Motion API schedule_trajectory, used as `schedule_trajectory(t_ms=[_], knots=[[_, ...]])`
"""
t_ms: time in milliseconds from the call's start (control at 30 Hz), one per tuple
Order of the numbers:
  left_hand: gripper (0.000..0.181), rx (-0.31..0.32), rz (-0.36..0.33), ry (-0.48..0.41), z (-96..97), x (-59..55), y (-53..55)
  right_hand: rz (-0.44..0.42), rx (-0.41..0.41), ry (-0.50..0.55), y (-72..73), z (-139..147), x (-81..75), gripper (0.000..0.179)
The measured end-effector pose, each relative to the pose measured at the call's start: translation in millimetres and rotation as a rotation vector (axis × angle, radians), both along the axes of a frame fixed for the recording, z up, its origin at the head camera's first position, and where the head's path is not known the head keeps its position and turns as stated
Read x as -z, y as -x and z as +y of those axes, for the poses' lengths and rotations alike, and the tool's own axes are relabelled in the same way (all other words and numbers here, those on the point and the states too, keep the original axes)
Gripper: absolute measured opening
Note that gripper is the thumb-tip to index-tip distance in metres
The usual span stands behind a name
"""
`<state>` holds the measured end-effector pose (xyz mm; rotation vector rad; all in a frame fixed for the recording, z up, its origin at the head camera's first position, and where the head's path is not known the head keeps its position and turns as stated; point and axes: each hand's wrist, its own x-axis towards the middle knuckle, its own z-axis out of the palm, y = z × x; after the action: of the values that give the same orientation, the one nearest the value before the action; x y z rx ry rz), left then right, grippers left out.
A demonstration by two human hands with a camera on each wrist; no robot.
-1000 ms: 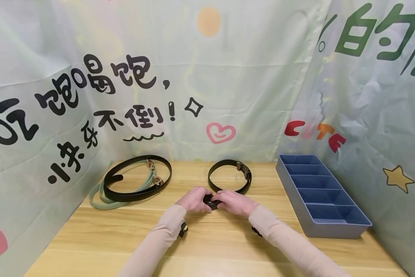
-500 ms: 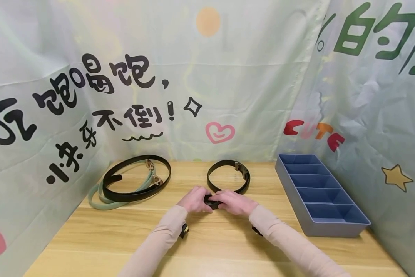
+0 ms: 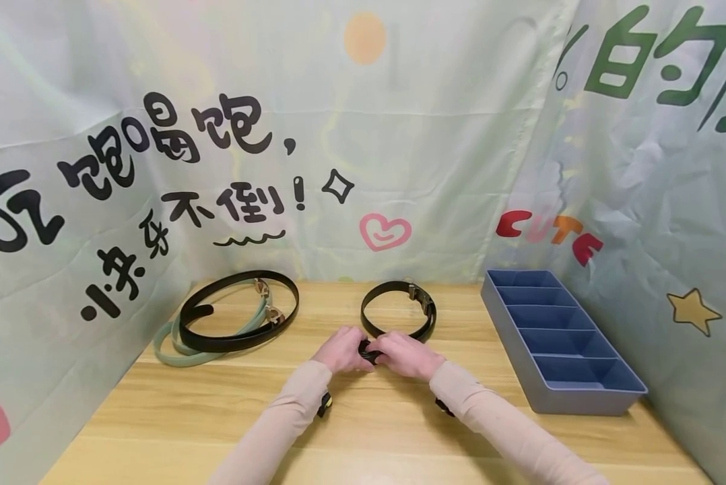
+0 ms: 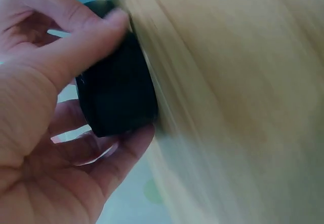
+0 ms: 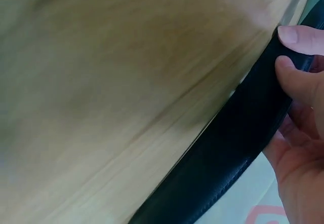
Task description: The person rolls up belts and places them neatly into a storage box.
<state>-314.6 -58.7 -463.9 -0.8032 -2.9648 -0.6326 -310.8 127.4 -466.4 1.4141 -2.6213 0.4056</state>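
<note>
A black leather belt is partly wound into a small coil [image 3: 368, 351] standing on edge on the wooden table. My left hand [image 3: 341, 349] curls round the coil's left side, thumb over the outer face in the left wrist view. From the right, my right hand [image 3: 407, 354] pinches the belt, and the right wrist view shows the black strap [image 5: 228, 127] running out past its fingers. Just behind the hands a larger black belt loop [image 3: 372, 296] stands on edge, with a metal buckle [image 3: 420, 294]. My hands hide where loop and coil meet.
At back left, a black belt [image 3: 236, 344] lies over a light green belt [image 3: 178, 361], both coiled loosely. A blue-grey tray [image 3: 535, 380] with several compartments stands on the right. Printed cloth [image 3: 448, 168] walls in the table [image 3: 375, 438].
My right hand has shifted slightly left, toward my left hand. The larger loop behind has moved a little left and nearer. The other belts and the tray keep their places.
</note>
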Motion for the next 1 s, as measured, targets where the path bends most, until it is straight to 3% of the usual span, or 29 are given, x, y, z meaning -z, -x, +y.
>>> schedule_trajectory(t_ms=[167,267,400,633,867,1000], knots=[[0.030,0.057,-0.006,0.011,-1.0,-1.9,0.8,-0.020,-0.060,-0.020,0.8,9,-3.4,0.031],[0.031,0.081,-0.028,0.004,-1.7,-1.7,1.6,-0.002,-0.078,-0.013,2.0,9,-2.6,0.027],[0.030,0.050,-0.044,-0.022,-0.4,-0.6,1.2,0.011,-0.059,0.002,1.3,2,-1.3,0.016],[0.030,0.045,0.071,0.002,3.1,2.5,0.6,0.012,-0.036,-0.006,-1.5,-5,0.3,0.013],[0.033,0.106,0.027,0.035,-1.4,-4.7,2.2,-0.016,-0.083,0.015,2.7,3,0.1,0.028],[0.036,0.149,0.008,0.054,-5.1,-6.1,3.3,0.045,-0.105,0.047,5.4,2,3.2,0.023]])
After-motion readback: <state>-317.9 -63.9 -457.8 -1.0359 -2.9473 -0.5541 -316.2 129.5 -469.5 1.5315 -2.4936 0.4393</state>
